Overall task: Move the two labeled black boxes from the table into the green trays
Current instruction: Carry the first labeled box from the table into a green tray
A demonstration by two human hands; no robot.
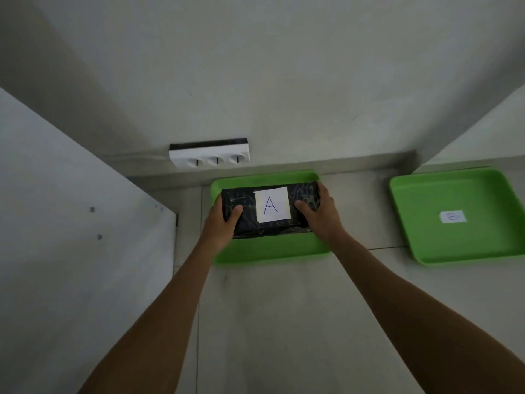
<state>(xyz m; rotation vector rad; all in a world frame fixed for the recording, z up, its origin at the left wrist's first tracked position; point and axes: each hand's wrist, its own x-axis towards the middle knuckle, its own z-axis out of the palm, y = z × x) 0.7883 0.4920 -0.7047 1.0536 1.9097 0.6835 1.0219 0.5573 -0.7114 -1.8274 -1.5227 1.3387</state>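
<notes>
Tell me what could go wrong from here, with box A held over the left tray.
1. Both hands, the left hand and the right hand, grip the ends of box A; fingers under it might get pinched against the left tray.
2. Whether the box already rests flat cannot be told; released early, it may drop or land tilted.
3. The right tray is marked with another label; the second box is out of view, so a mix-up remains possible.

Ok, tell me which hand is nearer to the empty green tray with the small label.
Right. The right hand grips the right end of the black box, on the side facing the empty tray. The left hand grips the box's left end, farther away.
</notes>
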